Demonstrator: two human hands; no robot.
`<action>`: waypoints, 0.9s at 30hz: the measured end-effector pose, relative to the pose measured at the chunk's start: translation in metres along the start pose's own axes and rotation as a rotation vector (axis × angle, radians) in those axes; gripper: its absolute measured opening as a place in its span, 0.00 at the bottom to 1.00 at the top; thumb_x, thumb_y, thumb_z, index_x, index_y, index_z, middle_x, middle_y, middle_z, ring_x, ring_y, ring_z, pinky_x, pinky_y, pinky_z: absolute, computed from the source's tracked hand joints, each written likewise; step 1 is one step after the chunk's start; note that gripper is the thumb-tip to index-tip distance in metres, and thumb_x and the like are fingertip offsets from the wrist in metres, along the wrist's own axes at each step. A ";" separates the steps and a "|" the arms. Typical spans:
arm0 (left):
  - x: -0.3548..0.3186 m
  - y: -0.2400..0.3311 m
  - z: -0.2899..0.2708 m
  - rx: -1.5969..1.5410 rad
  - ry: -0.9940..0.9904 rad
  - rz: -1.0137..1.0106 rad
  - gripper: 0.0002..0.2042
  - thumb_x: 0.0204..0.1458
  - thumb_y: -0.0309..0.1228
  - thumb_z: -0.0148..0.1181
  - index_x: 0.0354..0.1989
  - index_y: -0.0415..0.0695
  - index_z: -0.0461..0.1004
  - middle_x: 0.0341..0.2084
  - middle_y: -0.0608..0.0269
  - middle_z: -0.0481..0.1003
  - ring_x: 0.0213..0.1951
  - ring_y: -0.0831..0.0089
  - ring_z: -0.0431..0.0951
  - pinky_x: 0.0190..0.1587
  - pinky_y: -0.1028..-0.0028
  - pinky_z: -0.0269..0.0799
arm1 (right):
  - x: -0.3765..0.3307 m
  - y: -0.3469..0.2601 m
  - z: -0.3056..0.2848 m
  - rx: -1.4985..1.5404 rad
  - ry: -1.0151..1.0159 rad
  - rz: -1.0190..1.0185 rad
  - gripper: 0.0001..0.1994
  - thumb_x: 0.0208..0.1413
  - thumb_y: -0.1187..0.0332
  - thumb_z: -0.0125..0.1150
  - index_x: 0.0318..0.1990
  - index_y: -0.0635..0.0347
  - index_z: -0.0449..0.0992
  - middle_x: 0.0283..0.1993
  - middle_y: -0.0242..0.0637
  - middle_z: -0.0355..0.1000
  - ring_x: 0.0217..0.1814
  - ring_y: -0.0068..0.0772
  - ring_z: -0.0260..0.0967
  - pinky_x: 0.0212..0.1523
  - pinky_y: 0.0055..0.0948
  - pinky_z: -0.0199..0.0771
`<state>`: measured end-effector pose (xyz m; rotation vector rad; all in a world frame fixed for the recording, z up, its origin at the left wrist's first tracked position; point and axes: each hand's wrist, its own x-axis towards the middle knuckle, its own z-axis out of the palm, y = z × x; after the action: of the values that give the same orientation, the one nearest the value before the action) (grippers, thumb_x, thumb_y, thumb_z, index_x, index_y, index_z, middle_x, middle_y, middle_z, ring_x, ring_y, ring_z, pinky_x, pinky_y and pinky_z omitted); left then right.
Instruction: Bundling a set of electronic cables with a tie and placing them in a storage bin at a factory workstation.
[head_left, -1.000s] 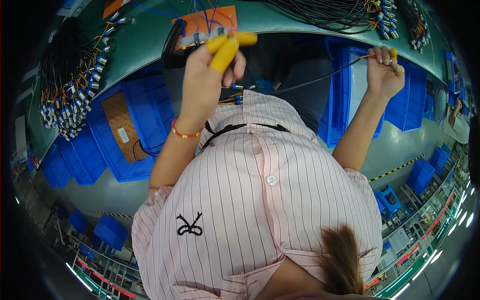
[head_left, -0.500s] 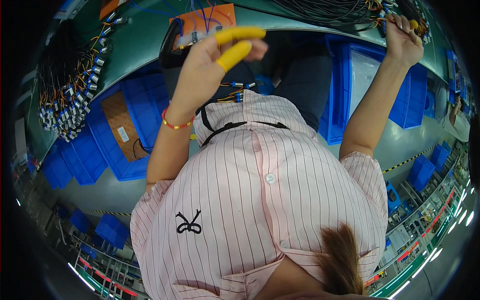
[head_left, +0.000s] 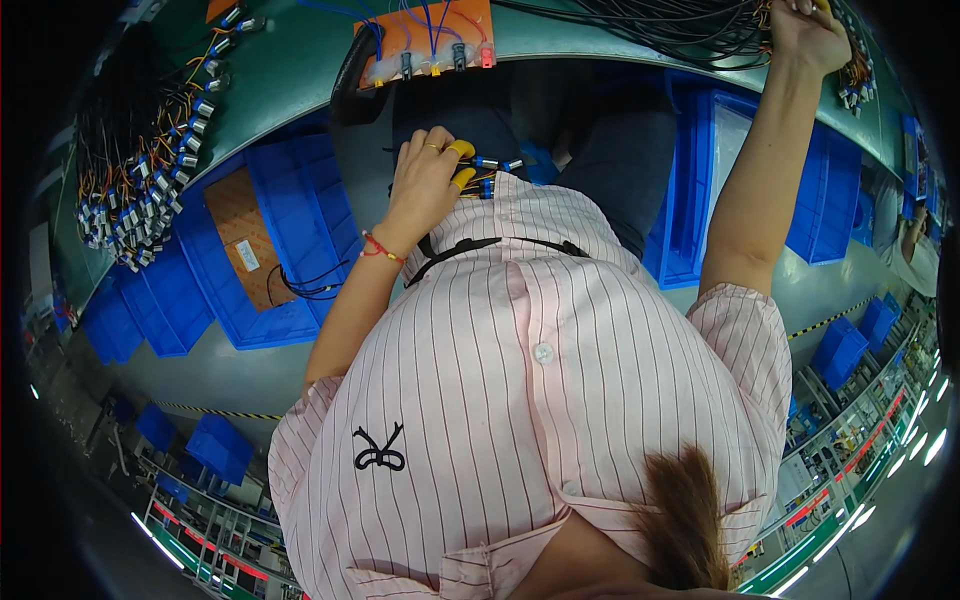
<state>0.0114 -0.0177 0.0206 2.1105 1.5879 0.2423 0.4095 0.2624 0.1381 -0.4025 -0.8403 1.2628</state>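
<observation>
My left hand [head_left: 428, 183] is over my lap, yellow covers on its thumb and index finger. Those two tips stand apart beside small silver-and-blue wired cylinders [head_left: 487, 163] lying across my lap; the hand looks open, and contact with them is hard to judge. At the upper right, my right hand [head_left: 812, 42] has curled fingers, partly cut off by the picture's edge, beside a bundle of black cables [head_left: 670, 35]. What it grips is hidden. On the bench's near edge sits an orange board [head_left: 432, 40] with coloured terminals and blue wires.
A black curved piece [head_left: 357, 85] overhangs the green bench [head_left: 285, 100] edge beside the board. Many wired cylinders [head_left: 150, 200] hang in a bunch at the left; more [head_left: 856, 88] lie at the right. Blue bins [head_left: 310, 190] stand under the bench.
My left hand has dropped from in front of the orange board to the cylinders on my lap. My right hand has shifted slightly toward the upper edge.
</observation>
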 end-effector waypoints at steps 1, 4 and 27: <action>0.004 -0.002 0.001 -0.018 -0.015 0.014 0.12 0.44 0.20 0.61 0.40 0.38 0.78 0.39 0.59 0.73 0.45 0.60 0.69 0.52 0.65 0.65 | -0.002 0.000 0.001 -0.030 -0.080 0.019 0.13 0.41 0.74 0.47 0.34 0.73 0.72 0.26 0.38 0.61 0.28 0.30 0.52 0.32 0.27 0.55; 0.016 0.001 -0.003 -0.105 -0.061 0.018 0.12 0.44 0.21 0.62 0.40 0.38 0.78 0.37 0.59 0.74 0.43 0.61 0.70 0.51 0.66 0.65 | 0.001 0.015 -0.002 -0.732 0.192 -0.302 0.15 0.50 0.71 0.47 0.42 0.71 0.75 0.29 0.38 0.66 0.33 0.30 0.61 0.38 0.26 0.61; 0.018 0.025 -0.059 -0.614 0.283 -0.033 0.10 0.56 0.21 0.56 0.46 0.35 0.76 0.31 0.62 0.75 0.35 0.79 0.75 0.39 0.81 0.69 | -0.191 0.014 0.008 0.284 0.290 0.369 0.19 0.67 0.53 0.46 0.30 0.59 0.67 0.21 0.29 0.59 0.27 0.27 0.58 0.48 0.36 0.69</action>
<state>0.0138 0.0104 0.0814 1.6165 1.4472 0.9238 0.3819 0.0848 0.0707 -0.5108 -0.3406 1.5934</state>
